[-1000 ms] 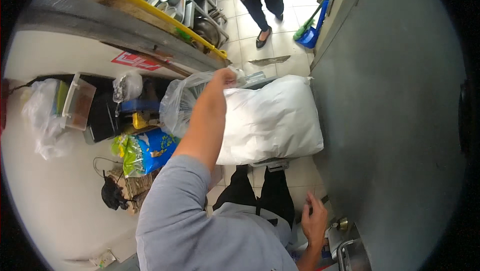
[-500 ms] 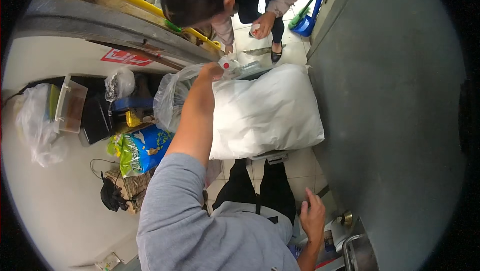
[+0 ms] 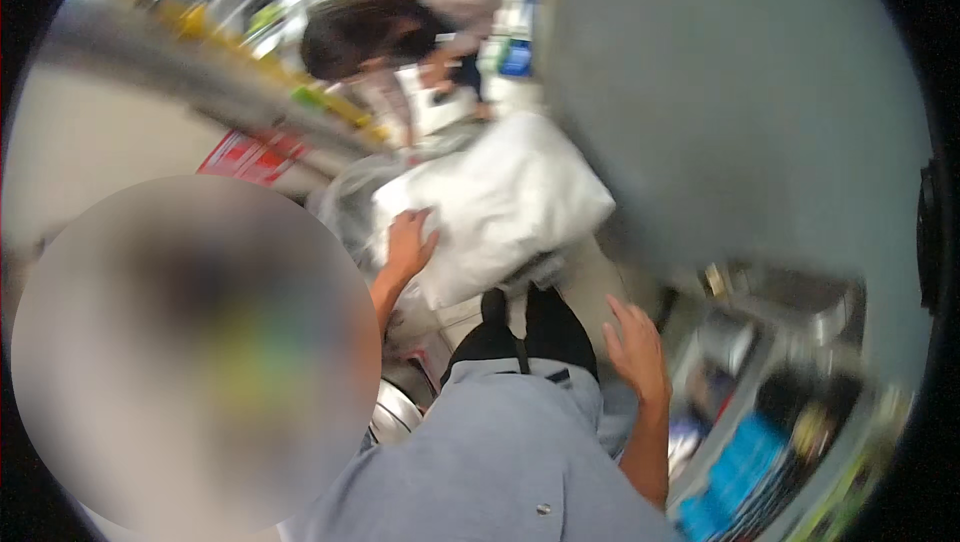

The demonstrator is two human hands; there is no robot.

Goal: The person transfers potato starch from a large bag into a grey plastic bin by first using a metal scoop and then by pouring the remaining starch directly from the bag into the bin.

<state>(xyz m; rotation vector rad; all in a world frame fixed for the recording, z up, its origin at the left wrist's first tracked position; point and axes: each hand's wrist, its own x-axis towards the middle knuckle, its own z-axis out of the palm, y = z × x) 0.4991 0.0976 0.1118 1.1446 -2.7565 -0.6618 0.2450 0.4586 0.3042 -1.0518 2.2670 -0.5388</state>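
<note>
Pale floor, white sack with long axis toward upper right, left hand and right hand spread

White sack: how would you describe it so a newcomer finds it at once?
Start from the big grey panel filling the upper right. Left of it, above the person's black trousers, lies the white sack, with the left hand at its left side. It is bulky, plain and opaque, unlike the see-through plastic bag beside it.
</note>
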